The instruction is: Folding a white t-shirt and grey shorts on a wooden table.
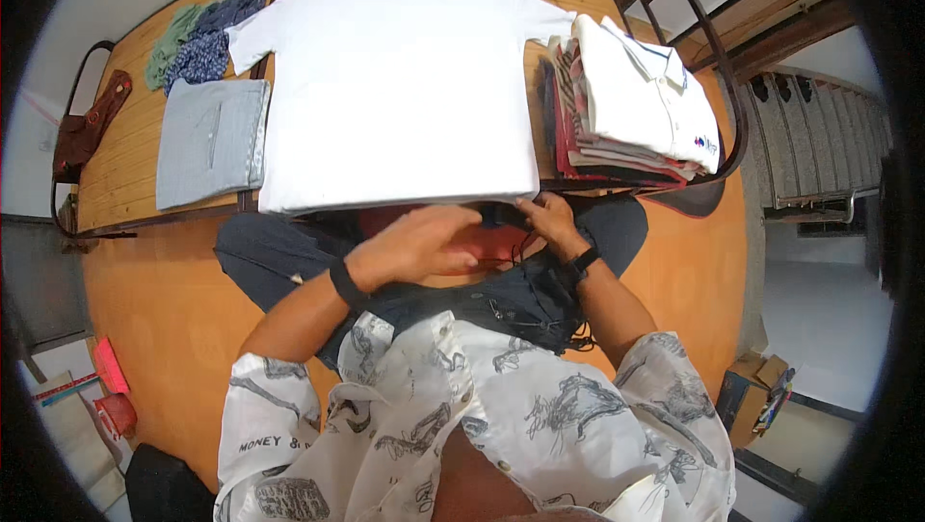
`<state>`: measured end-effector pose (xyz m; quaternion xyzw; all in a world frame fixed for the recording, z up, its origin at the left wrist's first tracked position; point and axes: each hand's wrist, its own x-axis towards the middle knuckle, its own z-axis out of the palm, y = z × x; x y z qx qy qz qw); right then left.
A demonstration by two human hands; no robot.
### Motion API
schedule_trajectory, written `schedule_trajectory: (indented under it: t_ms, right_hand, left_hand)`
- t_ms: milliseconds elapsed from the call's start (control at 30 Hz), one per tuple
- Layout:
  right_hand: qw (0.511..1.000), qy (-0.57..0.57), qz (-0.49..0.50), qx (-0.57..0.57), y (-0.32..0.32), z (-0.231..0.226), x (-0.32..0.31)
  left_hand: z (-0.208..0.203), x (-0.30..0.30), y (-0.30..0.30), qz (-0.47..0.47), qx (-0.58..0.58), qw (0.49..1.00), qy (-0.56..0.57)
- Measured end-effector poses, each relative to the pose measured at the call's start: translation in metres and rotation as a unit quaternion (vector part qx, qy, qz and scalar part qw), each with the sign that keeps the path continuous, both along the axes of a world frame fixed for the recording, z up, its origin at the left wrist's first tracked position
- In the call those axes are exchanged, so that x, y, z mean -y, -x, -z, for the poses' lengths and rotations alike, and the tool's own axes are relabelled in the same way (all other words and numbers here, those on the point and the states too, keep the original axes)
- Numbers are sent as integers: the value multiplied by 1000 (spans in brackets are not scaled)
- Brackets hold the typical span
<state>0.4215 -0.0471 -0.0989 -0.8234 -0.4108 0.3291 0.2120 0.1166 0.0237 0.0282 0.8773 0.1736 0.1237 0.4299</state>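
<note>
- Lying flat on the wooden table [125, 161], the white T-shirt [395, 79] reached its near edge.
- The left hand [419, 245] hovered there, fingers loosely curled, empty.
- The right hand [551, 221] pinched the shirt's hem.
- A stack of folded clothes [631, 113] sat just beside it.

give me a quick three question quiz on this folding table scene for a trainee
1. True or false: the plain white cotton T-shirt lies spread flat on the wooden slatted table.
2. What lies to the person's right of that shirt? A) a stack of folded clothes topped by a white collared shirt B) a folded grey garment C) a brown leather bag
3. Which of the hands touches the shirt's near hem?

Key
1. True.
2. A.
3. The right hand, at the hem; the left hand hovers just below it, contact unclear.
</note>
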Motion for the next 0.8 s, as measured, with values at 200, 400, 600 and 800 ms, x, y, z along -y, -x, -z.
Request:
schedule_trajectory:
  t_ms: [200,400,600,800]
  right_hand:
    - [987,-35,58,-143,15,-12,-6]
    - [983,-73,-27,-168,54,-79,-19]
    - [974,-76,-79,-201,83,-94,-49]
    - [977,-57,-167,-121,99,-100,-61]
  left_hand:
    - [23,-6,0,-91,-49,993,62]
    - [42,-5,-14,-145,5,979,141]
    - [10,-13,-39,-183,-19,970,156]
    - [44,-18,-33,-230,-30,949,214]
